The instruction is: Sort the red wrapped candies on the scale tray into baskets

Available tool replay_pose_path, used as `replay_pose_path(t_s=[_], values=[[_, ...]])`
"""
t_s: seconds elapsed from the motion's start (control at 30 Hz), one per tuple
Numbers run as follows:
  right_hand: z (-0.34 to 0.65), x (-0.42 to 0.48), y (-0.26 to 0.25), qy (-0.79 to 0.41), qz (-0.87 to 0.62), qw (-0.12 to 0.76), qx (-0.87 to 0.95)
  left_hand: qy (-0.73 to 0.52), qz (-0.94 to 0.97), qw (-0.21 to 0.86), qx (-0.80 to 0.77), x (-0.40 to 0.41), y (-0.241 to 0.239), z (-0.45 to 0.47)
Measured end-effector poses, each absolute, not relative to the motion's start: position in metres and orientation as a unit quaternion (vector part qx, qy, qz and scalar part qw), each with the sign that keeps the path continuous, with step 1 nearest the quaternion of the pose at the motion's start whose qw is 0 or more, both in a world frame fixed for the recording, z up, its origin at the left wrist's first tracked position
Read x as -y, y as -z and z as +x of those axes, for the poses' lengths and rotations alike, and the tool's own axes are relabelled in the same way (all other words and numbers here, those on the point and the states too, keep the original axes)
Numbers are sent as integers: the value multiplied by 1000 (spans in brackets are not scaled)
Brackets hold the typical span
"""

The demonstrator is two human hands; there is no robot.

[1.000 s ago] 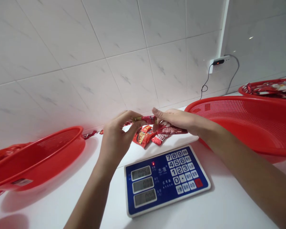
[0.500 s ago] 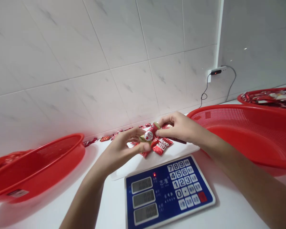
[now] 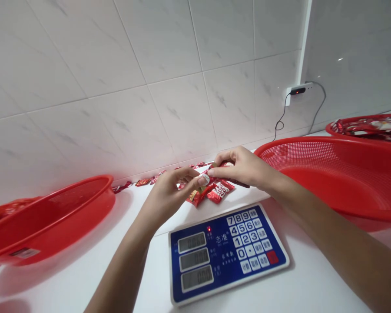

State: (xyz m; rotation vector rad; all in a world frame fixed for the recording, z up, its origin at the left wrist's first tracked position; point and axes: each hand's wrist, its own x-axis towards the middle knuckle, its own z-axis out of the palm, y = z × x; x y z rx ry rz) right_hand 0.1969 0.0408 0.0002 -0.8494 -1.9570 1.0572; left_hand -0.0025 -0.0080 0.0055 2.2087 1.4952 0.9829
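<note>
A wrapped candy (image 3: 206, 178), red with gold-green ends and a white round label, is pinched between both hands above the scale's white pan (image 3: 179, 219). My left hand (image 3: 174, 189) closes thumb and fingers on its near left end. Fingers of my right hand (image 3: 239, 167) grip the far right end. Below them, a red packet with white lettering (image 3: 220, 191) and another red candy (image 3: 196, 196) lie on the pan. Something dark and thin (image 3: 244, 184) shows under my right hand; its kind is unclear. The blue scale panel (image 3: 226, 256) with number keys faces me.
Several red candies (image 3: 143, 182) lie along the tiled wall. A red basket (image 3: 97, 195) stands at left, a large perforated red basket (image 3: 329, 182) at right. Behind that, another red basket (image 3: 332, 130) holds shiny packets. A black cord (image 3: 280, 119) hangs from a socket.
The candy in my hands has turned, its label now partly covered by my left thumb. A red candy on the pan shows more clearly beneath. The view has shifted slightly.
</note>
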Motion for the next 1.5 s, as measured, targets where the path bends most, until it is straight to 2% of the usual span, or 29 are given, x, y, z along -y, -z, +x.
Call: replay_pose_path(t_s=[0.13, 0.33, 0.5, 0.67, 1.5], values=[[195, -39, -1, -387, -355, 392, 755, -381, 744, 196, -512, 5, -2, -4], [195, -44, 1, -341, -373, 389, 770, -422, 720, 209, -510, -1, 4, -4], [195, -46, 2, -298, -408, 454, 734, -404, 701, 178, -560, -8, 10, -9], [196, -43, -2, -320, -402, 450, 731, -385, 700, 124, -588, -5, 7, -12], [200, -45, -5, -386, -384, 443, 712, -405, 701, 123, -574, -1, 3, -10]])
